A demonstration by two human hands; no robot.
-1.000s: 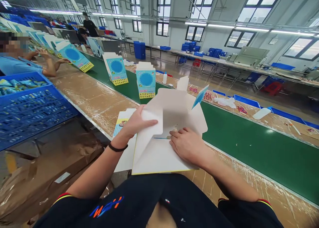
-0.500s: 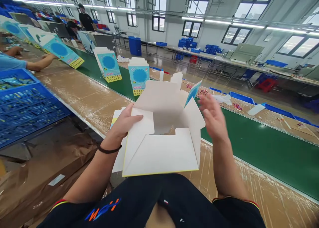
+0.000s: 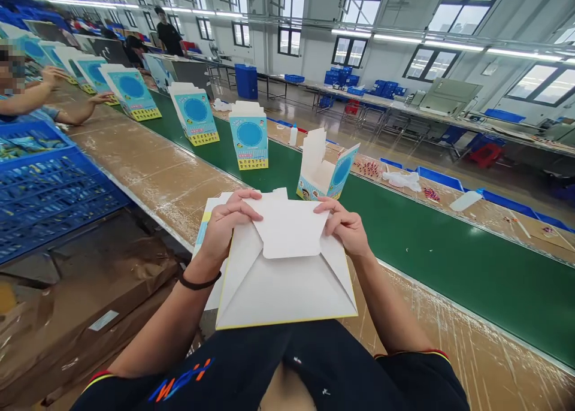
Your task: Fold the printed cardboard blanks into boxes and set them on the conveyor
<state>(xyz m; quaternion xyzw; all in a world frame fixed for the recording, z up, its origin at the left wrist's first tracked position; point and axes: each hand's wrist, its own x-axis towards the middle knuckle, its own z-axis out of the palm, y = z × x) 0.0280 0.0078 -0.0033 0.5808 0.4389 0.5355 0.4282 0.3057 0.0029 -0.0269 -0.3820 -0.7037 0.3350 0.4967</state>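
Back down, right grip (image 3: 344, 225) joins left grip (image 3: 229, 226), both clamped on a folded white carton (image 3: 283, 291) (top flap (image 3: 290, 228) lying over).

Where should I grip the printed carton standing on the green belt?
Low on the printed carton, from your side: its printed panels look closed and firm, while the white flap standing open on top looks thin and bendable.
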